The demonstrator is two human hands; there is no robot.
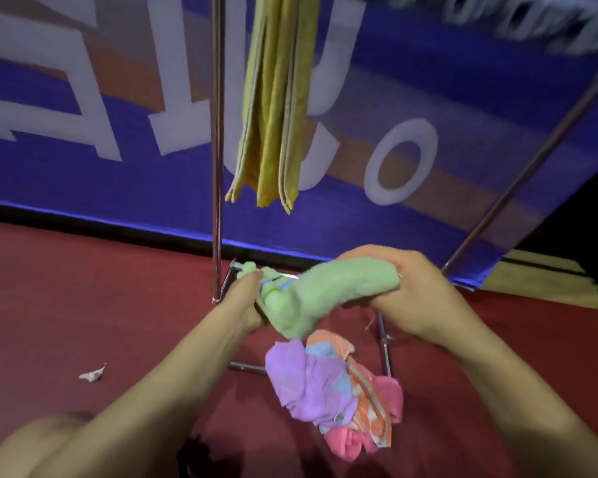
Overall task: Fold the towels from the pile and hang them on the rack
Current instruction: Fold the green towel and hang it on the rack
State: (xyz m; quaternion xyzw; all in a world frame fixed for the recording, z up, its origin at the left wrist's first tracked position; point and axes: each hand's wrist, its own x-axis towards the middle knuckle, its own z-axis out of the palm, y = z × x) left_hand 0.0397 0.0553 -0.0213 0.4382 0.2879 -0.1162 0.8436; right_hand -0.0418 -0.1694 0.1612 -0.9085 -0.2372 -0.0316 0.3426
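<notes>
A light green towel (pixel 328 288) hangs bunched between my two hands above the floor. My left hand (pixel 247 298) grips its left end, and my right hand (pixel 408 291) grips its right end with fingers curled round the cloth. Below them the pile of towels (pixel 335 388) lies on the red floor: purple, orange-striped, blue and pink ones crumpled together. Folded yellow towels (pixel 277 108) hang from the rack above. The rack's metal upright (pixel 217 150) stands just left of them.
A blue banner with large white letters (pixel 83 98) runs behind the rack. A slanted rack leg (pixel 518 181) rises at the right, and base bars (pixel 385 353) lie on the floor near the pile. A scrap of paper (pixel 92 375) lies at the left.
</notes>
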